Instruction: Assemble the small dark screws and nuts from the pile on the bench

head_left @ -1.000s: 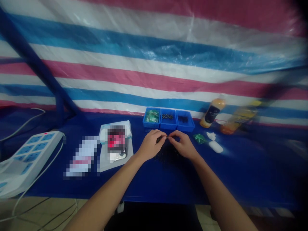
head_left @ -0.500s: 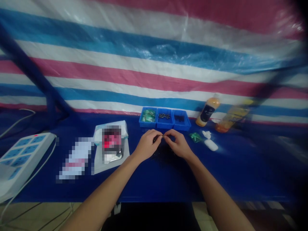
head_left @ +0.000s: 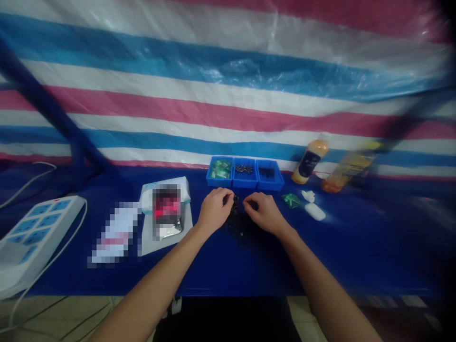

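Observation:
My left hand (head_left: 216, 208) is over the middle of the blue table, thumb and fingertips pinched together; whatever is in the pinch is too small to make out. A short gap away, my right hand (head_left: 265, 213) has its thumb and forefinger curled together, and I cannot make out anything between them. Below and between the hands lies a scatter of small dark pieces (head_left: 235, 223). Just beyond the hands stand three joined blue bins: one with green-and-clear packets (head_left: 221, 169), one with small metallic parts (head_left: 244, 169), one with small black parts (head_left: 266, 172).
Right of my hands lie a green packet (head_left: 291, 200), a crumpled tissue (head_left: 308, 195) and a white case (head_left: 315, 212), with two drink bottles (head_left: 310, 159) behind. On the left are a white packet (head_left: 147, 237), a blurred sheet (head_left: 116, 232) and a power strip (head_left: 42, 232) with a trailing cable.
My two hands, fingertips meeting around a tiny piece before, have moved slightly apart. The small dark pieces between them show more plainly. The view has shifted a little.

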### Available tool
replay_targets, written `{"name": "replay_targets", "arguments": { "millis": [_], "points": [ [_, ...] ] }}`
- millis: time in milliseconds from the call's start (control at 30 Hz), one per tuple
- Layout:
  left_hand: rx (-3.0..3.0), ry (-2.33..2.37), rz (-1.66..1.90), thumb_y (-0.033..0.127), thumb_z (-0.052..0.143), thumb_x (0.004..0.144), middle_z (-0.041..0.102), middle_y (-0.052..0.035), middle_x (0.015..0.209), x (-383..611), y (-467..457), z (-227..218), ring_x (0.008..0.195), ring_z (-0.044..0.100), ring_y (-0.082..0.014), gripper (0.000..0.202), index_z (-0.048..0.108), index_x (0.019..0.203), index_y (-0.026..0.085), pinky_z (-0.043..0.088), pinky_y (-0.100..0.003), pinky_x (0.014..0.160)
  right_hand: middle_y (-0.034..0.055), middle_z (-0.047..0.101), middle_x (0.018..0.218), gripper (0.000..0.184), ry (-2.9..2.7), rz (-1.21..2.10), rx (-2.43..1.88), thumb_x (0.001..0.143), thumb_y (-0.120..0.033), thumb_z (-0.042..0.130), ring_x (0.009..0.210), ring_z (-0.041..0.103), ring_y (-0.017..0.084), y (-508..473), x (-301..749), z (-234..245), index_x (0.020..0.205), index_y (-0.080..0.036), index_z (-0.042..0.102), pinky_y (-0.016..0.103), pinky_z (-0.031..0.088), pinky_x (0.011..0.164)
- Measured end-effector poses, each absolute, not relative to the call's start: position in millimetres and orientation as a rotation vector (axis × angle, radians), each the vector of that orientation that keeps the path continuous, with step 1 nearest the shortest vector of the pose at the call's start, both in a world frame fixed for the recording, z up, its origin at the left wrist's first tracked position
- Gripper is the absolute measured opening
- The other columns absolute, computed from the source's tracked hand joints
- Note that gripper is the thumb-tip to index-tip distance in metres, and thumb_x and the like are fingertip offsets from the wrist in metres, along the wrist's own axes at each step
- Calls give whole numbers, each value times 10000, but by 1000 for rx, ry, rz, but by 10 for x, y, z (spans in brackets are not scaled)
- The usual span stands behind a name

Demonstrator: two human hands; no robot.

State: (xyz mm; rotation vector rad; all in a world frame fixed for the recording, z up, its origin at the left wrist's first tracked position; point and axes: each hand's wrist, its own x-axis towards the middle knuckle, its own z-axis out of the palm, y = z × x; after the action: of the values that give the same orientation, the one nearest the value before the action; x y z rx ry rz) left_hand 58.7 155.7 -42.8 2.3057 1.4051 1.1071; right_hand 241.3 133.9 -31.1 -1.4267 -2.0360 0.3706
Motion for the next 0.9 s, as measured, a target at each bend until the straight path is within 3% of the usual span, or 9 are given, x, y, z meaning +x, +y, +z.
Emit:
{"name": "replay_targets", "arguments": {
  "millis": [100,233,400,500,900],
  "points": [
    [2273,1430,1136,203,499,925,664,-28,893,563,1564,-419,891,614,-193,151,647,897,210,470,-339,838,19,654,861,172,-2307,516,-1277,877,-379,599,827,541,174,1295,2479,-230,879,-232,687,350,330,822],
    [2263,1426,1127,209,498,927,666,-29,896,565,1551,-412,895,617,-191,155,649,894,211,471,-339,843,17,631,861,336,-2547,586,-1164,748,-560,723,890,497,206,1230,2470,-179,911,-267,698,389,282,855],
    [2255,1420,1106,216,504,925,666,-27,891,575,1542,-407,878,612,-189,151,650,886,208,467,-337,820,12,644,860,131,-2584,551,-1163,862,-390,655,899,494,197,1232,2427,-238,900,-270,693,397,251,866],
    [2260,1408,1099,219,507,923,664,-27,884,577,1549,-415,877,609,-188,151,653,888,208,466,-339,823,19,660,871,101,-2557,498,-1184,882,-321,618,892,502,197,1245,2414,-260,870,-245,683,412,236,888],
    [2280,1399,1076,228,513,916,657,-27,842,599,1549,-439,840,608,-189,147,655,881,216,464,-331,776,30,661,831,132,-2559,359,-1231,880,-313,593,889,502,209,1240,2389,-274,907,-253,708,458,190,913]
  ]
}}
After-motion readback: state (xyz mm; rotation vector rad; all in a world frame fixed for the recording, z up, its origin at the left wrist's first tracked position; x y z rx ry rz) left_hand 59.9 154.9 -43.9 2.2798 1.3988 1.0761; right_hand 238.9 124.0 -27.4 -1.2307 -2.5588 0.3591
